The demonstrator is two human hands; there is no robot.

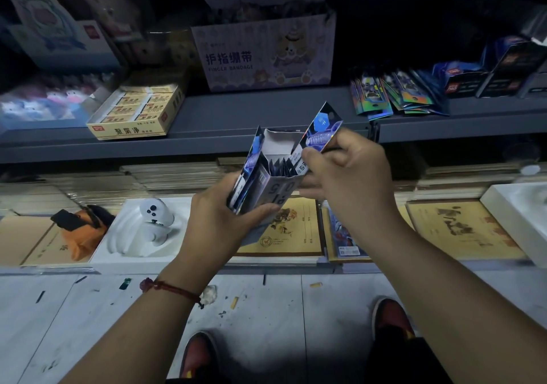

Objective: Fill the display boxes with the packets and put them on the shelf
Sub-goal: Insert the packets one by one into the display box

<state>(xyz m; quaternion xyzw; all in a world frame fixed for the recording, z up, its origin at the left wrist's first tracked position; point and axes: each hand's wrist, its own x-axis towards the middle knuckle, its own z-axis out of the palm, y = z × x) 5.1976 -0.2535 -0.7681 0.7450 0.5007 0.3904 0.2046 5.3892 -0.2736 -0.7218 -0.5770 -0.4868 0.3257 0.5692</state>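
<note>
I see my left hand (219, 214) wrapped round the bottom of a small display box (273, 189), and it holds the box up in the air in front of the grey shelf (236, 117). The box is open at the top and tips a little to the right. Some dark packets (279, 168) stand inside it, and one blue packet (248, 173) is pressed against the left side of the box under my left fingers. My right hand (346, 182) pinches a shiny packet (321, 129) between thumb and fingers, right at the top right corner of the box. The low end of that packet touches the box edge, and its top end sticks up and leans to the right. On the shelf behind, to the right, lies a loose pile (396, 94) of the same kind of packets. In the middle of the shelf stands a pale bear box (266, 54), and to the left is a yellow box (139, 114) of small bars. Below the shelf lie brown notebooks (291, 229), a white tray (124, 241) with a white controller (155, 212) in it, and an orange bag (84, 232). A red string (174, 289) goes round my left wrist. My red shoes (201, 351) stand on the grey floor (281, 309)
</note>
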